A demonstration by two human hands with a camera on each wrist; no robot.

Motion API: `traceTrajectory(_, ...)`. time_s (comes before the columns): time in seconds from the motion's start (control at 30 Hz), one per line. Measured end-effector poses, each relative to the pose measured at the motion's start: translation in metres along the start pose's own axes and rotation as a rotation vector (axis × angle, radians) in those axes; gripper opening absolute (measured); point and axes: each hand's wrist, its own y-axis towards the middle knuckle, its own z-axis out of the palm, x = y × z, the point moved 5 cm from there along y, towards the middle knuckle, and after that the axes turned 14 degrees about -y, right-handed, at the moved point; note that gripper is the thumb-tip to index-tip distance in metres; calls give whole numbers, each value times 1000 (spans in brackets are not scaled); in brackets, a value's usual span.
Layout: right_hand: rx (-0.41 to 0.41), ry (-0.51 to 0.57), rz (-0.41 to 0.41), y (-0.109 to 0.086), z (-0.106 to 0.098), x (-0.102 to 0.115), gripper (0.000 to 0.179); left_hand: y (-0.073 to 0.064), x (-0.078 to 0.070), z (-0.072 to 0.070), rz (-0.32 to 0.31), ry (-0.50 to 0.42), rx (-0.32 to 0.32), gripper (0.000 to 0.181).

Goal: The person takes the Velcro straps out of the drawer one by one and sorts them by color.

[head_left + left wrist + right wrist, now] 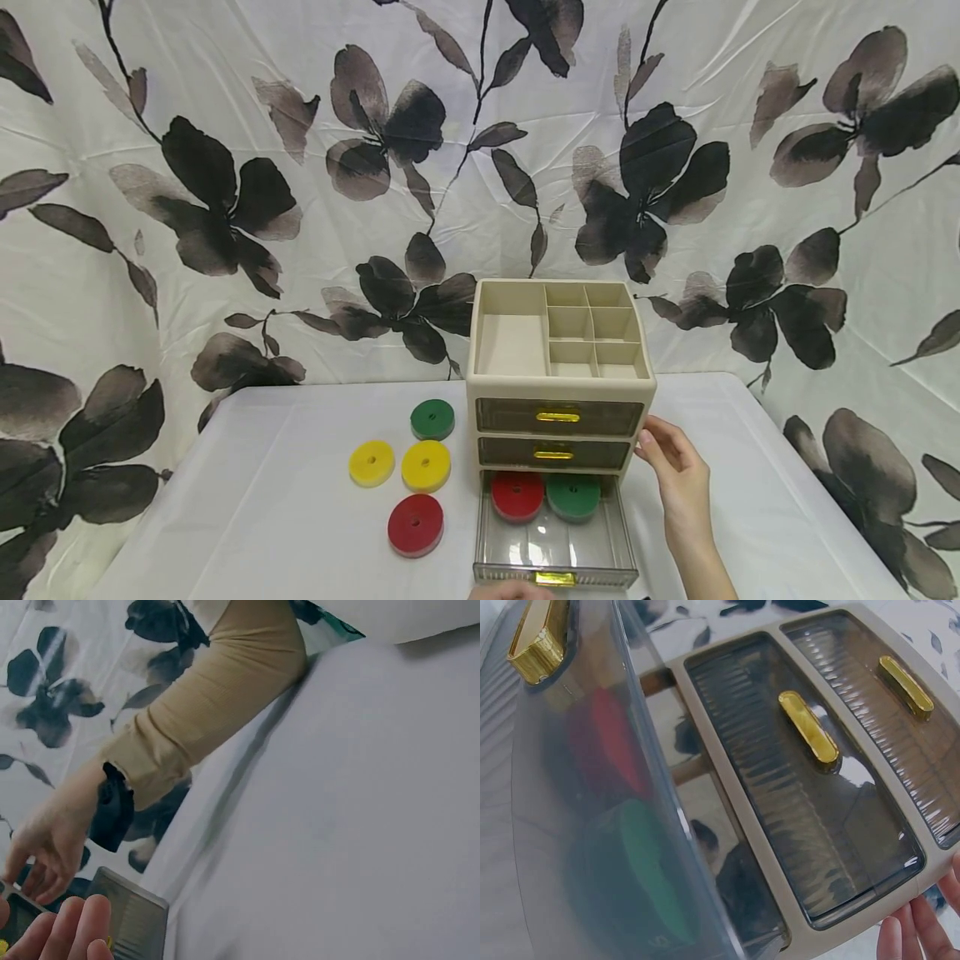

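Note:
A cream drawer organizer (561, 385) stands on the table, its clear bottom drawer (555, 546) pulled out. Inside that drawer, a red disc (517, 497) and a green disc (573, 497) lie side by side at the back. My right hand (682, 479) rests its fingertips against the organizer's right side; in the right wrist view its fingers (922, 926) touch the frame's edge. At the drawer's front, near the gold handle (554, 578), is my left hand (513, 590), mostly cut off. The left wrist view shows its fingers (71, 930) loosely extended.
Left of the organizer lie a green disc (432, 419), a yellow disc (371, 463), another yellow disc (426, 466) and a red disc (416, 526). Two upper drawers with gold handles are closed. A floral cloth (300, 167) hangs behind the white table (262, 500).

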Motion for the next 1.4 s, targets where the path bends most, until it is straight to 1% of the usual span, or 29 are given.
traceTrajectory(0.03, -1, 2, 0, 0, 0, 0, 32, 0, -4, 2, -67, -61, -84, 49)
traceTrajectory(0.07, -2, 3, 0, 0, 0, 0, 32, 0, -9, 4, -116, -67, -145, 55)
traceTrajectory(0.13, -4, 5, -1, 0, 0, 0, 32, 1, -16, 8, -174, -30, -216, 63)
traceTrajectory(0.2, -5, 7, -1, 0, 0, 0, 31, 2, -24, 12, -206, -6, -229, 65)
traceTrajectory(0.27, -6, 7, 0, 0, 0, 0, 31, 4, -33, 15, -213, 27, -215, 64)
traceTrajectory(0.33, -5, 7, 0, 0, 0, 0, 31, 5, -41, 17, -209, 48, -220, 61)
traceTrajectory(0.4, -5, 6, 1, 0, 0, 0, 31, 7, -49, 18, -205, 82, -240, 55)
traceTrajectory(0.43, -3, 6, -2, 0, 0, 0, 32, 8, -54, 18, -201, 115, -254, 52)
traceTrajectory(0.5, -3, 2, -2, 0, 0, 0, 32, 11, -62, 17, -192, 194, -284, 44)
traceTrajectory(0.57, 0, 3, -5, 0, 0, 0, 33, 13, -71, 15, -177, 288, -297, 38)
traceTrajectory(0.63, 0, 1, -5, 0, 0, 0, 33, 16, -78, 12, -154, 398, -296, 33)
traceTrajectory(0.77, -1, -1, -2, 0, 0, 0, 33, 22, -89, 7, -112, 575, -286, 29)
traceTrajectory(0.87, -2, -3, 0, 0, 0, 0, 32, 27, -93, 4, -97, 726, -295, 29)
traceTrajectory(0.97, -6, -4, 2, 0, 0, 0, 33, 32, -96, 2, -84, 909, -304, 31)
traceTrajectory(1.03, -8, -3, 4, 0, 0, 0, 32, 36, -97, 1, -59, 1038, -300, 33)
traceTrajectory(1.1, -9, 0, 2, 1, 0, 0, 32, 41, -97, 0, -23, 1142, -292, 33)
traceTrajectory(1.2, -9, 4, 1, 1, 0, 0, 32, 47, -97, -2, 14, 1248, -282, 33)
traceTrajectory(1.33, -9, 4, 3, 1, 0, 0, 32, 55, -95, -3, 31, 1338, -273, 33)
traceTrajectory(1.4, -9, 2, 5, 1, 0, 1, 32, 58, -94, -2, 48, 1406, -261, 35)
